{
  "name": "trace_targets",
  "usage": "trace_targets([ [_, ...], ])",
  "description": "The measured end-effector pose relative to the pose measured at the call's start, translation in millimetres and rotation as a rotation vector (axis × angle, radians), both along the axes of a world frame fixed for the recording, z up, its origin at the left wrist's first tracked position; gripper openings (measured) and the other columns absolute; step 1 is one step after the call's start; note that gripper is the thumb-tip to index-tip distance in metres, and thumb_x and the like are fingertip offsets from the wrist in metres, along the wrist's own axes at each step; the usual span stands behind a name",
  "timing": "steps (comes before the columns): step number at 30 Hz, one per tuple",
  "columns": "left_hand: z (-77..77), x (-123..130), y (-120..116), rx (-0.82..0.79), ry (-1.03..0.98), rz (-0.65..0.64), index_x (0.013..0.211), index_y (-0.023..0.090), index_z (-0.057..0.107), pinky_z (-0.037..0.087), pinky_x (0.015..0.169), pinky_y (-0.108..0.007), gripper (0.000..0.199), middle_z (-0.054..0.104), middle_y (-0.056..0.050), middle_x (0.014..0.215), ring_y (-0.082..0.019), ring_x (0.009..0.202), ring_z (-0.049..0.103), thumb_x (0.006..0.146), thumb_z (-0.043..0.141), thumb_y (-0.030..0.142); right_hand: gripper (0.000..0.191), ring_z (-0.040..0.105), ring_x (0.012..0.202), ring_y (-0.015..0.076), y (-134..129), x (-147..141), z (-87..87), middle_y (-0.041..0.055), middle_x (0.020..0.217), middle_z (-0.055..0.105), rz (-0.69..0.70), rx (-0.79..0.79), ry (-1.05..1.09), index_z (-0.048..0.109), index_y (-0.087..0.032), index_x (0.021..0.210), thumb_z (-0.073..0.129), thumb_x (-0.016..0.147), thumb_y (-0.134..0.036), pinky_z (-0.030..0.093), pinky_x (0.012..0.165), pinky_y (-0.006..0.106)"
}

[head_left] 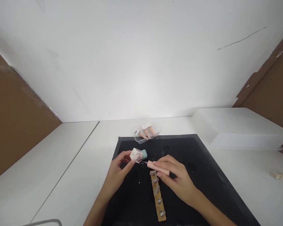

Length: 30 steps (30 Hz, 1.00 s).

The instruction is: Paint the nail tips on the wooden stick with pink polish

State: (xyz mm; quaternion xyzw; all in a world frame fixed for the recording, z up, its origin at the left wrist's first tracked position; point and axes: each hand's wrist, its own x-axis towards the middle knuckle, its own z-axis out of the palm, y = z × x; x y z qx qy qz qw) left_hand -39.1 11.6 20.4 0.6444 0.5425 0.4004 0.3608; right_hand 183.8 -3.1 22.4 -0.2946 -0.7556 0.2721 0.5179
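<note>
My left hand (119, 168) grips a small white square nail polish bottle (136, 155), tilted so its open neck points right and down. In my right hand (173, 174) is the long pink cap with its thin brush (158, 167), the brush tip close to the bottle's neck. Behind the bottle lies a mint-green object (144, 154), partly hidden. Below the brush cap, a tan strip (158, 201) rests on the black mat, bearing several greyish nail tips in a row.
A clear plastic tray (141, 140) holds several pink-capped polish bottles at the back edge of the black mat (193, 188). A white translucent box (240, 128) stands at the right, with small beige rings (280, 176) in front. Brown panels flank the white table.
</note>
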Motion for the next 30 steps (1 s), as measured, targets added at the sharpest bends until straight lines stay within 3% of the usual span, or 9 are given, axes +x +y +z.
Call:
trace_targets([
  [8, 3.4, 2, -2, 0.07, 0.049, 0.024, 0.101, 0.021, 0.06, 0.047, 0.077, -0.032, 0.025, 0.066, -0.004, 0.094, -0.018, 0.083, 0.058, 0.079, 0.055, 0.033, 0.037, 0.058, 0.076, 0.0185, -1, -1, -5.4, 0.0059, 0.087, 0.063, 0.02, 0.111, -0.074, 0.057, -0.028, 0.12, 0.054, 0.086, -0.015, 0.05, 0.064, 0.031],
  [17, 3.8, 3, -4, 0.209, 0.163, 0.093, 0.096, 0.022, 0.06, 0.046, 0.069, -0.028, 0.021, 0.06, 0.0, 0.079, -0.015, 0.073, 0.055, 0.077, 0.057, 0.03, 0.039, 0.058, 0.073, 0.0175, -1, -3, -7.5, 0.0063, 0.086, 0.066, -0.071, 0.308, -0.264, 0.054, -0.025, 0.122, 0.054, 0.085, -0.012, 0.049, 0.06, 0.029],
  [26, 2.3, 8, -9, 0.342, 0.291, 0.092, 0.096, 0.022, 0.057, 0.046, 0.069, -0.029, 0.019, 0.059, -0.002, 0.084, -0.016, 0.075, 0.055, 0.077, 0.058, 0.027, 0.027, 0.061, 0.071, 0.0187, 0, -3, -7.7, 0.0085, 0.08, 0.069, -0.132, 0.566, -0.419, 0.06, -0.015, 0.108, 0.057, 0.082, -0.007, 0.052, 0.061, 0.031],
  [30, -2.7, 8, -11, 0.439, 0.359, 0.062, 0.1, 0.023, 0.053, 0.048, 0.07, -0.03, 0.022, 0.059, -0.004, 0.091, -0.017, 0.078, 0.057, 0.079, 0.057, 0.025, 0.031, 0.063, 0.072, 0.0194, -2, -5, -7.3, 0.0083, 0.079, 0.069, -0.129, 0.549, -0.455, 0.057, -0.012, 0.115, 0.055, 0.084, -0.009, 0.052, 0.062, 0.032],
])
